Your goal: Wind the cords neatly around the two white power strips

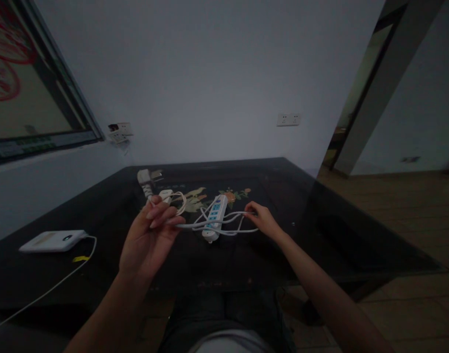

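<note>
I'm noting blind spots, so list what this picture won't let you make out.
Head view: cable inside the left hand and right hand, hidden by each grip.
Head view: far end of the white device's cord, cut off by the left edge.
Head view: parts of the power strip's face, covered by crossing cable.

Likely white power bank (51, 241) on black table (246, 264), left; double wall socket (288, 119) behind; window (36, 98) upper left.
</note>
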`<state>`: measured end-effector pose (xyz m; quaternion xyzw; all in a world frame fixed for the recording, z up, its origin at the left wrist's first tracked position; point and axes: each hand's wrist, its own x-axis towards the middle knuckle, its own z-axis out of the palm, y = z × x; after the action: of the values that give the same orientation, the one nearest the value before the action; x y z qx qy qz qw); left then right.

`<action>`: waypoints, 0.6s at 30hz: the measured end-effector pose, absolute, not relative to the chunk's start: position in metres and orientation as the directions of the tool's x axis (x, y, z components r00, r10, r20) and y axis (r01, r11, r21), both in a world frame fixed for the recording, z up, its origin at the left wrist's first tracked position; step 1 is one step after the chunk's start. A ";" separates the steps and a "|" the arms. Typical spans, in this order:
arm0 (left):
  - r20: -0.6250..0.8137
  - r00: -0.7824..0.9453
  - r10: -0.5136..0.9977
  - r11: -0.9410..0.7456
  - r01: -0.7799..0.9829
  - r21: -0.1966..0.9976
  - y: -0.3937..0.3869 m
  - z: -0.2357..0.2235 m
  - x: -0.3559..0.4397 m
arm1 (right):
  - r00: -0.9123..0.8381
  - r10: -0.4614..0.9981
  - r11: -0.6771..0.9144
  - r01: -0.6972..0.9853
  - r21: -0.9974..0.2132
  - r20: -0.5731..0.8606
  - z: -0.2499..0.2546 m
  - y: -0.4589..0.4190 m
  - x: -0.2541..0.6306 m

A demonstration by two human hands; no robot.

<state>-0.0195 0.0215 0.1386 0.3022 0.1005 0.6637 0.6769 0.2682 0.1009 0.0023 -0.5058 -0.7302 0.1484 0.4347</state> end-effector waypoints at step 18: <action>0.407 0.058 0.912 -0.186 -0.825 0.534 0.030 0.183 -0.059 | -0.112 0.898 0.415 0.536 -0.735 0.425 0.006 0.101 0.271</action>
<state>-0.0590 0.0302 0.1826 0.3544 0.0610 0.6835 0.6352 0.2712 0.1014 0.0062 -0.5001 -0.7168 0.2058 0.4400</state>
